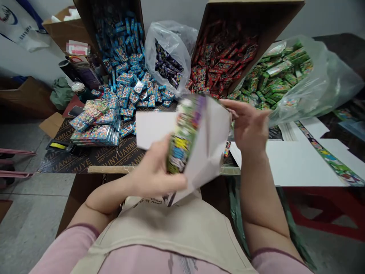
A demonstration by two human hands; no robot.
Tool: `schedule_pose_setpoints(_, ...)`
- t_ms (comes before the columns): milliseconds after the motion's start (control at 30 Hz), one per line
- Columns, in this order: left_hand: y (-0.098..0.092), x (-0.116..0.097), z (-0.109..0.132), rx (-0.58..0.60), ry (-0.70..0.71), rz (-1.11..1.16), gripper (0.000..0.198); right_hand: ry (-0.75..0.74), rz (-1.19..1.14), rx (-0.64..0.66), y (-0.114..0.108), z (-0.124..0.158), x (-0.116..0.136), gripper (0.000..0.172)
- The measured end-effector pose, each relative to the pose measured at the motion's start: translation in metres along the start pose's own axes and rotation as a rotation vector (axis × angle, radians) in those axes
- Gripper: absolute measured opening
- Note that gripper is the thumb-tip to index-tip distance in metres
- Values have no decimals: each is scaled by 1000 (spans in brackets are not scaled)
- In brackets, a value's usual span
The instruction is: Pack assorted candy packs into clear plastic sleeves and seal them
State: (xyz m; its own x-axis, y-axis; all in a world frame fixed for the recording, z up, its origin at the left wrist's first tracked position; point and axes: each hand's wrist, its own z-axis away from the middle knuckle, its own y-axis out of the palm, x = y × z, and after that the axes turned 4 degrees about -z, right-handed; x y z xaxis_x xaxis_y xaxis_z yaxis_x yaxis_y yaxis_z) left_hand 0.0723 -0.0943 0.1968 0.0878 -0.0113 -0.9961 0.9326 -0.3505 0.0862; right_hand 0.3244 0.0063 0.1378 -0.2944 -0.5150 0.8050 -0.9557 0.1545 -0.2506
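Fingers (161,152) of the left hand (152,173) are closed on a carton (182,146), thumb on the near side, the rest behind its edge. Its printed green face tilts up between the 2 hands, and its white inner side opens toward the right fingers; motion blurs the print. Those fingers of the right hand (251,129) stretch out to the carton's far right edge, the thumb standing well apart from them; whether they pinch the edge I cannot tell. A white panel (156,127) juts out just beyond the left knuckles; I cannot tell if it joins the carton.

Past the left fingers, blue packs (134,80) spill from a box onto the table (125,148). Left of those fingers lie bagged packs (94,131), piled up, and a black holder (58,146) with a yellow strip. Straight beyond both hands, a clear bag (152,45) holds purple packs (168,68), and beside it a tilted box (253,2) holds red packs (222,64). Beyond the right fingers, green packs (281,76) fill another clear bag (327,87). Right of the right wrist lie white sheets (291,161) and a printed strip (327,156). Below the left fingers is a beige apron (176,224).
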Motion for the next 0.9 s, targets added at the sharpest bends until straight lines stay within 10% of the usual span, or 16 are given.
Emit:
schedule_pose_setpoints(100,24,16,-1,243,74,-432,59,11,-102,-80,-10,17,-1,79)
schedule_pose_setpoints(233,46,92,-20,358,3,-1084,50,175,75,114,6,61,-38,69)
schedule_pose_setpoints(433,21,173,-42,491,59,-1358,39,374,526,522,66,111,-108,73)
schedule_pose_setpoints(533,-30,164,-47,451,145,-1185,40,293,661,620,86,100,-129,62)
schedule_pose_setpoints(700,-193,98,-42,-516,120,-1151,32,283,767,902,105,72,-136,58)
schedule_pose_setpoints(800,-294,70,-29,-731,25,-1249,68,248,782,1092,115,66,-132,75)
schedule_pose_setpoints(900,-356,65,-16,-790,-169,-1294,97,181,738,1220,121,57,-133,81)
